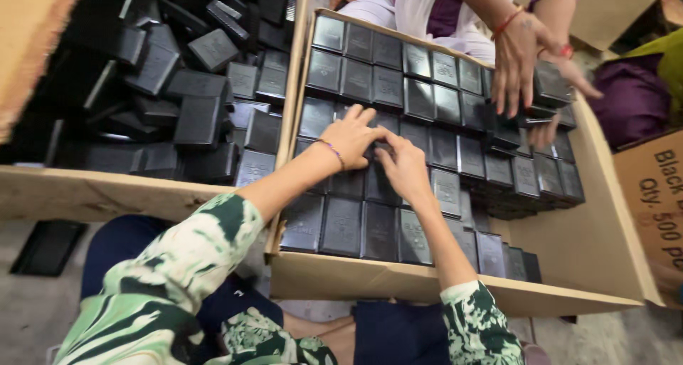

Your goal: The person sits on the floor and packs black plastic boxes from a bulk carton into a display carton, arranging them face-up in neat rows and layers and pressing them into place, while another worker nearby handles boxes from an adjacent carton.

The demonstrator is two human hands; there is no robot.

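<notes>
Two bare hands meet over a cardboard carton [569, 251] filled with flat black boxes [388, 87] laid in neat rows, embossed faces up. Left hand [350, 139]: green-and-white patterned sleeve, thin bead bracelet at the wrist, fingers curled down onto one black box in the middle row; its grip is closed lightly on that box's top edge. Right hand [403, 164]: same patterned sleeve, fingertips pressed on the same box from the other side, touching the left hand's fingertips; its grip is pinched on that box too. Held box [378, 150]: mostly hidden under both hands, lying near the centre of the carton, flush with its neighbours on every side.

Near row: boxes [341, 226] packed tight against the carton's front wall. Right part of the carton: bare cardboard floor along the right wall.

Second carton [78, 191], to the left, touching the first along its side wall: loose black boxes [199, 119] heaped at all angles.

Far edge: another person's hands [518, 59], red thread at the wrist, resting on a raised stack of black boxes [551, 86] by the far right corner. Purple cloth bundle [629, 98] beyond the right wall. Further printed carton [651, 194] at the right edge.
</notes>
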